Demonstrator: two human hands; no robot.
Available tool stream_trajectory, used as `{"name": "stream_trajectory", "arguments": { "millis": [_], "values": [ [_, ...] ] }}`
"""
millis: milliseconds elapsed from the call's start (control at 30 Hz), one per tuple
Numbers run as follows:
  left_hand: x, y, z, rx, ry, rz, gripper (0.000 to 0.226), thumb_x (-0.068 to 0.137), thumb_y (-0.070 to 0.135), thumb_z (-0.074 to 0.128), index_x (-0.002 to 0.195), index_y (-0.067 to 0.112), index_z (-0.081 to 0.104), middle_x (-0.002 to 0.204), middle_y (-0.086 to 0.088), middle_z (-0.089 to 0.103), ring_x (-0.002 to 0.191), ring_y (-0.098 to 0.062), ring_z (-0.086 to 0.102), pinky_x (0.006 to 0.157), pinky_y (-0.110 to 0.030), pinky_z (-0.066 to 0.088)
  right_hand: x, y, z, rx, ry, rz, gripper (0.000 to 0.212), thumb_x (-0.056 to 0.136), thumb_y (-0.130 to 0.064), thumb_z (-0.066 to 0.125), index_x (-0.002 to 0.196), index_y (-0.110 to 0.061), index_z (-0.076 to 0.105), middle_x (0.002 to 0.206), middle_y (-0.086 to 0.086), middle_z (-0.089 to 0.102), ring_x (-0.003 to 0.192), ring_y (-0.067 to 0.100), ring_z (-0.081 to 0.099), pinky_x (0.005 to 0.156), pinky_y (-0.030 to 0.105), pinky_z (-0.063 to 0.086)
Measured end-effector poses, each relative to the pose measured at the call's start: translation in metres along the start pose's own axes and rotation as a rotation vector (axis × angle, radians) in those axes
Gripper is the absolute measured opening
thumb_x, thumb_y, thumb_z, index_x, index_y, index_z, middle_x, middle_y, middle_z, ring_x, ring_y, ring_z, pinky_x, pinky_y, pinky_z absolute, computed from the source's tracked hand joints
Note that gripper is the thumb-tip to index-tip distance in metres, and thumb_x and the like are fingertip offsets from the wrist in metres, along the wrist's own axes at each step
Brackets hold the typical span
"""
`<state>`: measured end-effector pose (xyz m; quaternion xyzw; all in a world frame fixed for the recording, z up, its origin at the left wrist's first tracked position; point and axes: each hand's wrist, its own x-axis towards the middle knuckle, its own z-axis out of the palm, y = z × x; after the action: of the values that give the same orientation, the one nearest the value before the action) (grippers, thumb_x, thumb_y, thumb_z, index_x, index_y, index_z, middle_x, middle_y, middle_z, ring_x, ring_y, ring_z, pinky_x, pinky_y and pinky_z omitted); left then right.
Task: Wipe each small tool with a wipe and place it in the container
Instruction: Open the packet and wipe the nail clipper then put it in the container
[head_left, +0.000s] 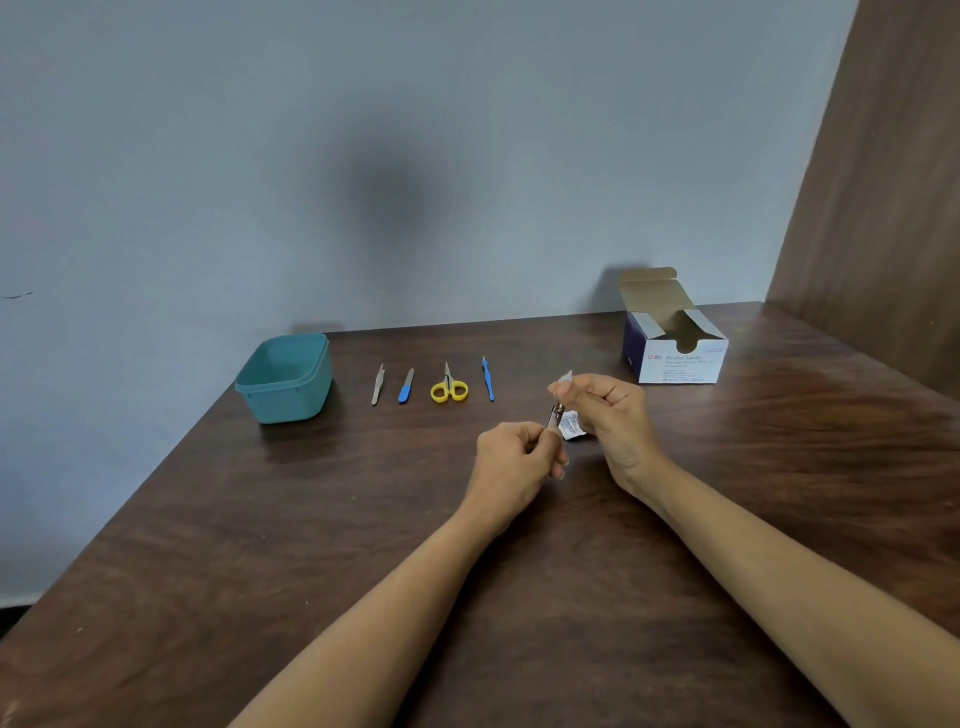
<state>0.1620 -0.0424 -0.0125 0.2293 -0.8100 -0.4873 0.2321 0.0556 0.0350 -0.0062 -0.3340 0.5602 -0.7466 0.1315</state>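
Four tools (449, 388) wait in a row beside the container (291, 400), close for dropping in. My left hand (511, 462) pinches a small metal tool (552, 417) above the table (363, 519), tip raised so my right hand (608, 410), pinching the wipe (565, 376), can rub it.

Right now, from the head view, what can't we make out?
Head view only:
- left hand covers most of the metal tool; type unclear.
- right hand shows only a corner of the wipe.
- teal container: near wall hides part of its floor.
- alcohol swab box: inside too dark to count swabs.
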Motion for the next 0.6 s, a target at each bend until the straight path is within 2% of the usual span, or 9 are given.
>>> {"name": "stream_trajectory", "arguments": {
  "millis": [100, 167, 300, 333, 433, 600],
  "values": [
    [-0.0004, 0.0003, 0.0001, 0.007, -0.004, 0.001, 0.033, 0.096, 0.023, 0.052, 0.075, 0.007, 0.071, 0.059, 0.003, 0.065, 0.058, -0.001, 0.056, 0.062, -0.016, 0.046, 0.0006, 0.0016, -0.0013, -0.033, -0.037, 0.006, 0.015, 0.091, -0.004, 0.057, 0.1, 0.004, 0.067, 0.049, -0.017, 0.059, 0.049, -0.006, 0.054, 0.057, 0.007, 0.04],
    [-0.0006, 0.0008, -0.0003, 0.004, -0.006, 0.002, 0.033, 0.096, 0.023, 0.051, 0.074, 0.008, 0.071, 0.059, 0.003, 0.065, 0.06, -0.004, 0.057, 0.067, -0.022, 0.049, 0.0003, 0.0016, -0.0018, -0.045, -0.056, 0.007, 0.016, 0.093, -0.002, 0.054, 0.102, 0.005, 0.065, 0.048, -0.018, 0.058, 0.05, -0.007, 0.054, 0.058, 0.007, 0.04],
    [-0.0013, 0.0016, -0.0004, 0.011, -0.003, 0.004, 0.033, 0.096, 0.022, 0.051, 0.073, 0.008, 0.071, 0.058, 0.003, 0.065, 0.06, -0.004, 0.057, 0.069, -0.024, 0.049, 0.0004, -0.0013, -0.0003, -0.009, -0.019, 0.032, 0.009, 0.087, 0.001, 0.061, 0.084, -0.002, 0.068, 0.07, -0.011, 0.072, 0.058, -0.004, 0.061, 0.057, 0.008, 0.044],
    [-0.0014, 0.0016, -0.0004, 0.01, -0.004, 0.001, 0.033, 0.096, 0.022, 0.051, 0.073, 0.008, 0.071, 0.058, 0.002, 0.065, 0.061, -0.005, 0.057, 0.069, -0.025, 0.049, 0.0007, -0.0023, 0.0001, 0.019, 0.0, 0.047, 0.008, 0.085, 0.002, 0.063, 0.082, -0.004, 0.068, 0.07, -0.01, 0.072, 0.056, -0.004, 0.06, 0.055, 0.007, 0.043],
    [-0.0008, 0.0013, -0.0003, 0.005, -0.011, -0.003, 0.032, 0.096, 0.022, 0.052, 0.073, 0.008, 0.071, 0.058, 0.002, 0.065, 0.06, -0.005, 0.057, 0.068, -0.025, 0.049, 0.0, -0.0055, 0.0012, 0.067, 0.031, 0.061, 0.009, 0.082, 0.004, 0.066, 0.078, -0.004, 0.065, 0.051, -0.011, 0.062, 0.043, -0.002, 0.051, 0.048, 0.007, 0.038],
    [-0.0013, 0.0006, 0.0008, 0.022, -0.025, 0.035, 0.033, 0.095, 0.023, 0.052, 0.068, 0.013, 0.069, 0.055, 0.005, 0.063, 0.055, 0.002, 0.055, 0.06, -0.01, 0.042, 0.0015, -0.0021, 0.0005, 0.025, 0.08, 0.061, 0.02, 0.085, -0.01, 0.067, 0.065, -0.012, 0.063, 0.042, -0.014, 0.048, 0.04, 0.001, 0.036, 0.05, 0.015, 0.031]
  ]
}}
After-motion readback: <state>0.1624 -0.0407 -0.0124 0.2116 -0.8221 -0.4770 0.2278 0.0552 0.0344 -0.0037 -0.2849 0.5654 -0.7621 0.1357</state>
